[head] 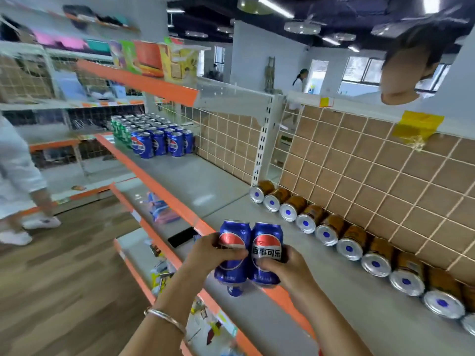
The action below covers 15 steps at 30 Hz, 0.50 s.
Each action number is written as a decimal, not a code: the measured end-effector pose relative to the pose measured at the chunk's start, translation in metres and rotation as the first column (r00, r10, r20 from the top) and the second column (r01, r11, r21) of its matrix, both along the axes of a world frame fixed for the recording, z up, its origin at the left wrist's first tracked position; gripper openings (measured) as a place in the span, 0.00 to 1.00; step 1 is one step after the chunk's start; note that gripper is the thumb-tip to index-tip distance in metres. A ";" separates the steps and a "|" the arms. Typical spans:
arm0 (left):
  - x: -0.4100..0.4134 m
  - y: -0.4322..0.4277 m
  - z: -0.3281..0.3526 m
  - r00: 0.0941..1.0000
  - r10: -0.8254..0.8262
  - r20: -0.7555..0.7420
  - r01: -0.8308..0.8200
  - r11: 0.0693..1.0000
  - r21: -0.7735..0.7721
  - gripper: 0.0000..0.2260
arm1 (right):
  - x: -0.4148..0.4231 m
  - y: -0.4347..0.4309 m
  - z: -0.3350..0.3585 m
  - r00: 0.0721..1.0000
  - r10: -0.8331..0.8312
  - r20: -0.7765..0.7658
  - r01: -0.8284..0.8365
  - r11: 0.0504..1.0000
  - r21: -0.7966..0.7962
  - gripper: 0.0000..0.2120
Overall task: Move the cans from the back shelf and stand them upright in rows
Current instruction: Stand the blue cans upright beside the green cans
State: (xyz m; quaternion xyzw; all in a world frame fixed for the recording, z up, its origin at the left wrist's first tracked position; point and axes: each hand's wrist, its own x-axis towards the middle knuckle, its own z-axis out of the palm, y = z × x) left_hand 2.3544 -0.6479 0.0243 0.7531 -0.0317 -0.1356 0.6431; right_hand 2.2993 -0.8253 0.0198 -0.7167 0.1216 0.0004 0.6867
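My left hand [209, 255] grips an upright blue cola can [235, 242], and my right hand [288, 265] grips a second blue cola can [268, 242] pressed against it. A third blue can [235, 291] shows just under them. Both hands are above the orange front edge of the grey shelf [195, 186]. Further left on the shelf, blue and green cans [154, 134] stand upright in rows. Along the back of the shelf, several brown cans [331, 228] lie on their sides in a line, silver bottoms facing me.
A white wire grid over brown panel [372, 181] backs the shelf. Lower shelves hold packets [160, 208] and a black phone [183, 236]. A person in white [18, 181] walks on the wooden floor at left. Another person's head [416, 62] is at top right.
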 end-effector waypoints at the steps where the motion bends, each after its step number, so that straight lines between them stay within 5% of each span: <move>1: 0.006 0.017 0.001 1.000 0.017 0.007 -0.017 1.000 -0.006 0.14 | 0.009 0.017 0.000 1.000 0.012 -0.002 -0.012 1.000 0.009 0.19; 15: 0.091 0.193 0.005 0.981 0.191 0.030 -0.192 0.981 0.024 0.13 | 0.118 0.191 0.000 0.994 0.096 0.048 -0.096 0.995 0.003 0.11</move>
